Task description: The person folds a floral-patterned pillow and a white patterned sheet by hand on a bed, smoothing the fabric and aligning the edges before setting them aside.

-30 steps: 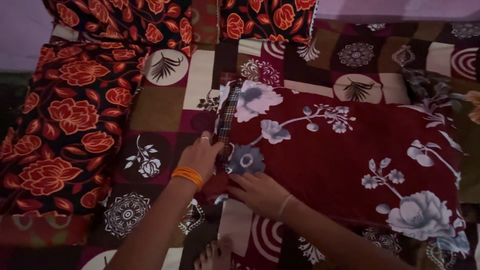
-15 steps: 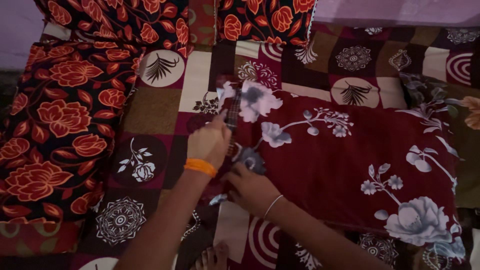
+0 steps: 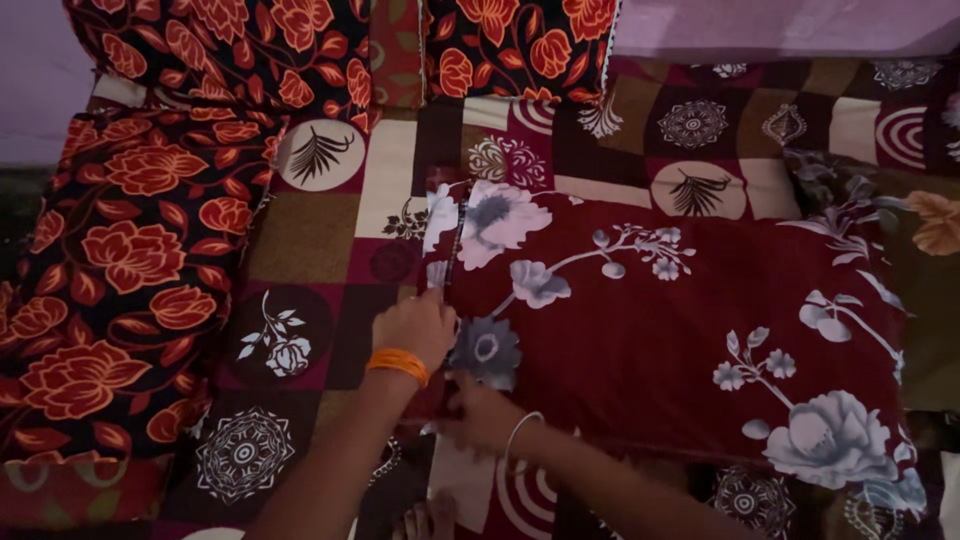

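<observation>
A dark red pillow (image 3: pixel 680 320) with pale grey flowers lies on a patchwork bedsheet (image 3: pixel 310 215). At its left end the cover is open and a thin strip of checked inner pillow (image 3: pixel 455 235) shows. My left hand (image 3: pixel 415 325), with an orange bangle on the wrist, is closed on the edge of that open end. My right hand (image 3: pixel 480 415), wearing a thin silver bangle, grips the cover at the pillow's lower left corner. Its fingers are partly hidden in the dim light.
A long black cushion with orange flowers (image 3: pixel 130 250) lies along the left side. Two matching cushions (image 3: pixel 230 50) (image 3: pixel 520 40) lean at the back. Another flowered pillow (image 3: pixel 900 210) sits at the right edge. My toes (image 3: pixel 425 520) show at the bottom.
My left hand came back down the open end and closed on it. My right hand slid down to the lower corner. Less of the checked inner pillow shows now.
</observation>
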